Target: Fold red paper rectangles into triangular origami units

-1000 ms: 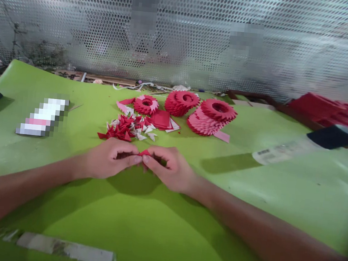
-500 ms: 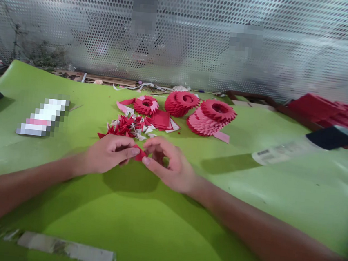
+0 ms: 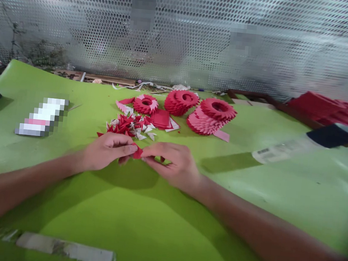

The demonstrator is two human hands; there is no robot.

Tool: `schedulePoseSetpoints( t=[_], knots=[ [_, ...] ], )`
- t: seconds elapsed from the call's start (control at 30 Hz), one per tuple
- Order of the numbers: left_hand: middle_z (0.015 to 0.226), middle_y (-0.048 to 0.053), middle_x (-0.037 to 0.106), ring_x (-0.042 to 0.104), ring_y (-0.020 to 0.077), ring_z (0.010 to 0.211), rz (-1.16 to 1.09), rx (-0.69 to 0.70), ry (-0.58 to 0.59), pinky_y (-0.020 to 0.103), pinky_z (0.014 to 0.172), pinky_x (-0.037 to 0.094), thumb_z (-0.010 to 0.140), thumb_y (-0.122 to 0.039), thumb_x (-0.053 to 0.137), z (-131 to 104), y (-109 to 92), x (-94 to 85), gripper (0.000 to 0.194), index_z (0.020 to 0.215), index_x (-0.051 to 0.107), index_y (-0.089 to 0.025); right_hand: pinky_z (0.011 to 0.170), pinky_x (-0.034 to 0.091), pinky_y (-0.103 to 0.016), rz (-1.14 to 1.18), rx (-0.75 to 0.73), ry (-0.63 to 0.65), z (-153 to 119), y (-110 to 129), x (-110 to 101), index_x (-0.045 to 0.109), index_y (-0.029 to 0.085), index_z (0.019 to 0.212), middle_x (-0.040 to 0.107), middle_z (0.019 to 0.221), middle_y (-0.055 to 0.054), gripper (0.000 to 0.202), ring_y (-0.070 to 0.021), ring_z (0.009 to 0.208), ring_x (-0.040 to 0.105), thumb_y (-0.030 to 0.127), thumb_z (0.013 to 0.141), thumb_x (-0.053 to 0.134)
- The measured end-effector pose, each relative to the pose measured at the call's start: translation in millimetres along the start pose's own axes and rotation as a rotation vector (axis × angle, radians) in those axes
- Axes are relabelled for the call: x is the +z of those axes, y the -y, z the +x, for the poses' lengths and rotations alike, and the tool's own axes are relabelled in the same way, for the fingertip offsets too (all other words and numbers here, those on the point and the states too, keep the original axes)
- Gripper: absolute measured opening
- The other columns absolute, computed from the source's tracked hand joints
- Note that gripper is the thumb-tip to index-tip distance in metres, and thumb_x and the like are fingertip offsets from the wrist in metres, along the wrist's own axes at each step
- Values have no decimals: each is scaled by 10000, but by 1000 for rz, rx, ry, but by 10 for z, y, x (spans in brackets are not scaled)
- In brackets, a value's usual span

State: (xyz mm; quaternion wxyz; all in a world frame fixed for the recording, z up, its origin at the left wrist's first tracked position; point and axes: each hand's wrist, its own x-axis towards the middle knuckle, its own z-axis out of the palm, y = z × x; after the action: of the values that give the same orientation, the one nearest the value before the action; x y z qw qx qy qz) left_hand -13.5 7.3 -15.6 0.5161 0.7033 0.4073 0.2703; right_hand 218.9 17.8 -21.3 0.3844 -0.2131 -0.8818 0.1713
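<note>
Perforated metal (image 3: 177, 36) backed the green tabletop (image 3: 152, 231), and just nearer me than a heap of folded paper points (image 3: 123, 126) I held a small red paper piece (image 3: 138, 152). My left hand (image 3: 106, 152) pinched it between thumb and fingers; my right hand (image 3: 173, 163) held its right corner in closely pressed fingertips. A clean fold, I judged, wanted steady left support and aligned edges before firm pressing. One dark-capped bottle (image 3: 295, 144) showed a barcode-like patch (image 3: 263, 152), its lettering too blurred to read.

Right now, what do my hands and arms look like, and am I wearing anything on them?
Your left hand and right hand are bare: no glove, ring or watch shows. Left forearm and right forearm show no sleeve or strap.
</note>
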Motion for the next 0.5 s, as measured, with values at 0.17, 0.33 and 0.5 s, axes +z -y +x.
schedulePoseSetpoints(
  t=[0.17, 0.33, 0.5],
  knots=[
    [661, -1, 628, 572, 114, 600, 24, -3, 5, 242, 596, 434, 955, -435, 563, 4, -24, -2, 326, 812, 646, -154, 675, 594, -284, 3, -42, -1, -2, -24, -7, 770, 246, 959, 813, 906, -21, 99, -156, 738, 748, 209, 936, 681],
    [665, 2, 628, 568, 112, 591, 65, 8, 13, 234, 577, 437, 962, -466, 548, 14, -24, -10, 359, 805, 638, -156, 700, 625, -310, 99, 90, -32, -5, 19, 0, 789, 250, 912, 812, 891, -21, 85, -167, 729, 750, 215, 908, 711],
    [678, 14, 640, 573, 114, 592, 108, 33, 3, 222, 543, 433, 964, -484, 541, 20, -25, -19, 373, 834, 649, -151, 672, 631, -302, 290, 326, -47, 16, 57, 0, 791, 224, 877, 806, 891, -43, 52, -171, 748, 746, 249, 871, 746]
  ],
)
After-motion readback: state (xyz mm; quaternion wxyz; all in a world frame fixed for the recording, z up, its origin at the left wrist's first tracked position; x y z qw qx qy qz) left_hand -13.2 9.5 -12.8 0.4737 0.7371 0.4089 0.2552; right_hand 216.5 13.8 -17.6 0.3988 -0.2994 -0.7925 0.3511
